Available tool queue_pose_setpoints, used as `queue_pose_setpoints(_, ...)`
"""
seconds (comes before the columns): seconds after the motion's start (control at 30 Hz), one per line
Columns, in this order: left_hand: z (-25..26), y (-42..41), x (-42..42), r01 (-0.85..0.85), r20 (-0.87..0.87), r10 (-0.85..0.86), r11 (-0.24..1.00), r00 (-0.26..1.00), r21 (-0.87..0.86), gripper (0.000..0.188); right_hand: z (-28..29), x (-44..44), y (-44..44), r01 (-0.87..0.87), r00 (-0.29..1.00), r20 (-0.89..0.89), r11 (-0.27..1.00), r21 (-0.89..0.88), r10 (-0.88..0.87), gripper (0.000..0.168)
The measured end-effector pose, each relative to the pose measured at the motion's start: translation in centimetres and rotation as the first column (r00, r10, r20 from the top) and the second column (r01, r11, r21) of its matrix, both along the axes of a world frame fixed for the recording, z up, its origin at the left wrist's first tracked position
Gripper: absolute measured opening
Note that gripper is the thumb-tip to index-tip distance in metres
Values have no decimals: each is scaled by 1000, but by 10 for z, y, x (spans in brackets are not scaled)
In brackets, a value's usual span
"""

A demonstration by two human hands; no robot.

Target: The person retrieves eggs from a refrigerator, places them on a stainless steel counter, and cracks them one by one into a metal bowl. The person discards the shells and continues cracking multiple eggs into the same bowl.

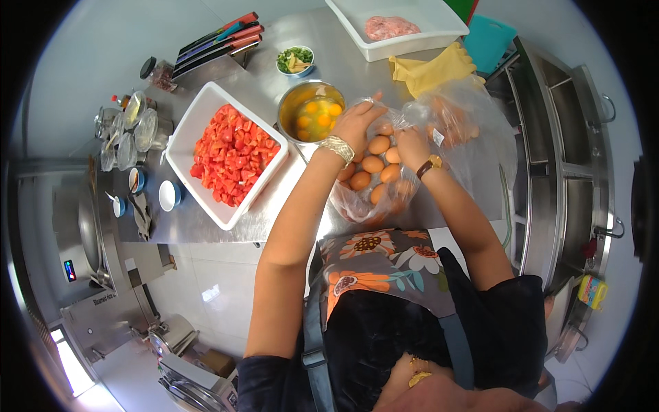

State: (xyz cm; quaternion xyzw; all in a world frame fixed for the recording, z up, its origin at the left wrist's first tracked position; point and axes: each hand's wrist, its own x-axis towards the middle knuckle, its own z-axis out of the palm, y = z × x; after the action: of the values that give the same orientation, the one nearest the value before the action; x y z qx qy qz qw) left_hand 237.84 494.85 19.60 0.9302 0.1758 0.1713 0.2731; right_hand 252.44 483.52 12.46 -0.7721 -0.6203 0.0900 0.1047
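A clear plastic bag of brown eggs lies open on the steel counter in front of me. My left hand holds the bag's far left rim, fingers bent over the film. At its right edge, my right hand pinches the plastic with curled fingers. Part of the rim is hidden under both hands. Just left of my left hand stands a steel pot with several cracked eggs in it, yolks whole. Beyond my right hand is a second clear bag with more brown eggs.
A white tub of chopped tomatoes sits left of the pot. Behind are a bowl of chopped greens, a knife rack, a white tray with raw minced meat, and yellow rubber gloves. Small bowls stand left.
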Motion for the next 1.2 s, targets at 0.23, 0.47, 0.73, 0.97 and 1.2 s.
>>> queue_pose_setpoints(0.23, -35, -5, -25, -44, -31, 47, 996, 998, 74, 36, 2, 38, 24, -228, 851, -516, 953, -199, 96, 35)
queue_pose_setpoints(0.47, -53, -35, -29, -185, -160, 234, 945, 959, 270, 25, 23, 60, 0, -40, -392, -870, 950, -308, -299, 37)
queue_pose_setpoints(0.73, -60, -52, -43, -219, -135, 267, 930, 954, 294, 21, 14, 62, -29, 88, -316, -938, 981, -175, -139, 40)
queue_pose_setpoints(0.97, -44, -83, -67, -315, 39, 315, 949, 948, -17, 22, 111, 8, -6, 183, 171, -985, 983, 18, -14, 44)
queue_pose_setpoints(1.2, -53, -97, -73, -106, 239, 190, 940, 952, -323, 31, 88, -72, 64, -55, 801, -499, 871, 489, 331, 43)
